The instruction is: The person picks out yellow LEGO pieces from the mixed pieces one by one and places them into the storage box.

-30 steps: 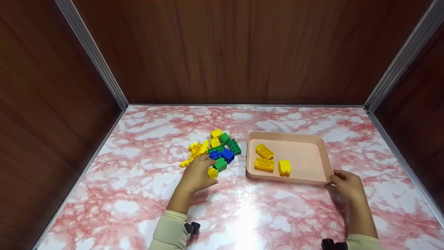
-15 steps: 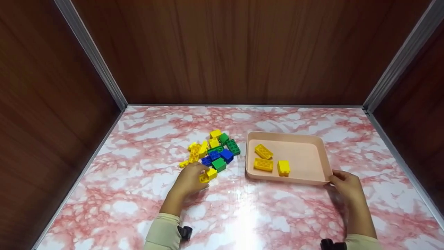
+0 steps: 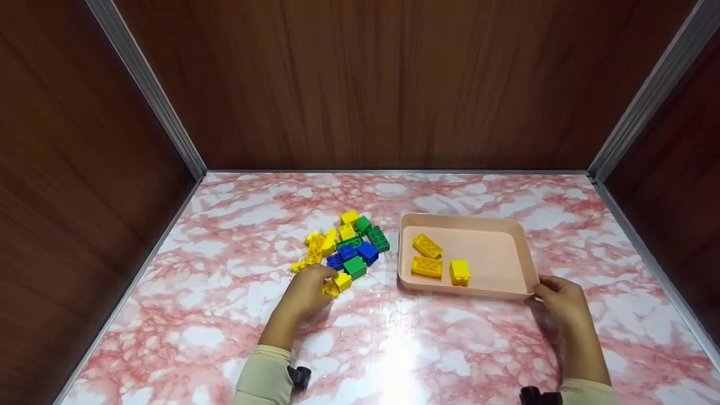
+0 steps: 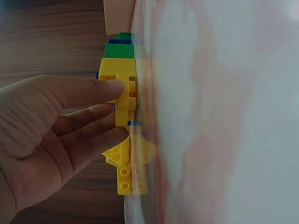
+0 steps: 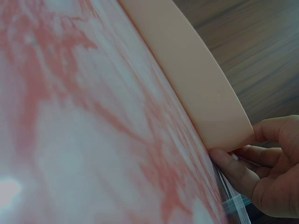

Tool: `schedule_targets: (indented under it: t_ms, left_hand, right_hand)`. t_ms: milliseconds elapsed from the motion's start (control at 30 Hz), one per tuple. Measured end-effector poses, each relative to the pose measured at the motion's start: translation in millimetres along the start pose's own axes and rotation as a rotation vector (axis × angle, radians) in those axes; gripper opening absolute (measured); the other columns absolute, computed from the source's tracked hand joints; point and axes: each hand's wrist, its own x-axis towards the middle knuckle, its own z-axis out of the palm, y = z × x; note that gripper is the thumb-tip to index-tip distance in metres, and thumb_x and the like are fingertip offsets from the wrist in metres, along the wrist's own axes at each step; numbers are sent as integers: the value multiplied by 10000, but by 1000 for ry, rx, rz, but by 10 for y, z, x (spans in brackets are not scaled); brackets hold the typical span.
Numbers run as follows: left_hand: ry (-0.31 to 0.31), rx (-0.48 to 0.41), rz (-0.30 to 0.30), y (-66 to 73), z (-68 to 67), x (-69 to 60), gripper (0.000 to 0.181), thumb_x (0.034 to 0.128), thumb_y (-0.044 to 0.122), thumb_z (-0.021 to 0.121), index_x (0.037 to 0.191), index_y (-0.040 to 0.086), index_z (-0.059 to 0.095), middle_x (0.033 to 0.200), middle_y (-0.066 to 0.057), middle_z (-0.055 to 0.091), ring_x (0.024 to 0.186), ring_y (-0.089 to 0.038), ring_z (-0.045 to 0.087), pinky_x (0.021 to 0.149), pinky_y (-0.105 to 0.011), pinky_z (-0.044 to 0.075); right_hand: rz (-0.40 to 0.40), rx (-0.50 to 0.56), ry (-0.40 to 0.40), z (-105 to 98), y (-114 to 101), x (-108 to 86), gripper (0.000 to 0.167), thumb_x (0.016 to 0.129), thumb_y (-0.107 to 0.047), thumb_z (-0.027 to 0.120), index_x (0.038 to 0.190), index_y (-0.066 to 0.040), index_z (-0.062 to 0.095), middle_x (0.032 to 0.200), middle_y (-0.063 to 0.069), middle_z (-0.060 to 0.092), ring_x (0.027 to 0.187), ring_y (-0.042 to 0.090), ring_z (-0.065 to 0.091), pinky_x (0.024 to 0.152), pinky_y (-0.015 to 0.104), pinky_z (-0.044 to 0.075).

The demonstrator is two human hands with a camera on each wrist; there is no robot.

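Observation:
My left hand [image 3: 306, 289] is at the near side of a pile of toy building bricks. Its thumb lies on a yellow brick [image 4: 124, 95] with studs facing sideways, and the fingers curl behind it. Another yellow brick [image 3: 342, 282] sits right beside the fingertips, touching or nearly touching the first. Just beyond is a green brick [image 3: 355, 267]. At the right, my right hand [image 3: 564, 301] pinches the near right corner of a peach tray [image 3: 500, 264]. In the right wrist view, thumb and fingers hold the tray's corner wall [image 5: 219, 121].
Inside the tray lie three yellow bricks, one of them a small block [image 3: 459, 272]. The pile also has blue bricks [image 3: 368, 253], a long green brick [image 3: 378, 238] and several yellow ones. A wooden back wall [image 3: 394, 84] and side walls enclose the marbled table [image 3: 225, 337].
My left hand has drawn back toward the near left, moving a yellow brick away from the pile's blue bricks. Over the last half second it tilts that brick slightly. The right hand stays put.

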Motion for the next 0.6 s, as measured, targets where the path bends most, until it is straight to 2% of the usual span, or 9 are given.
schedule_targets:
  t_ms: [133, 433, 600]
  left_hand:
    - [-6, -1, -12, 12, -45, -12, 326, 715, -9, 756, 1038, 5, 714, 1001, -142, 665, 881, -284, 612, 827, -448, 514]
    - [13, 29, 20, 110, -173, -44, 282, 704, 27, 742, 985, 7, 742, 969, -105, 673, 884, -269, 621, 826, -437, 519]
    - [-3, 45, 35, 202, -218, -38, 190, 731, 70, 755, 914, 21, 755, 937, -85, 667, 888, -267, 629, 838, -426, 522]
  right_hand:
    - [-4, -11, 6, 1, -10, -1, 496, 972, -36, 474, 1366, 233, 334, 1274, 345, 496, 847, 22, 605, 770, 281, 558]
    - [5, 23, 4, -1, -5, -2, 500, 970, -43, 475, 1366, 228, 339, 1246, 314, 512, 861, 47, 619, 775, 284, 557]
    - [-18, -95, 19, -17, 9, 2, 501, 981, -89, 490, 1362, 215, 370, 1292, 356, 491, 884, 29, 595, 766, 216, 535]
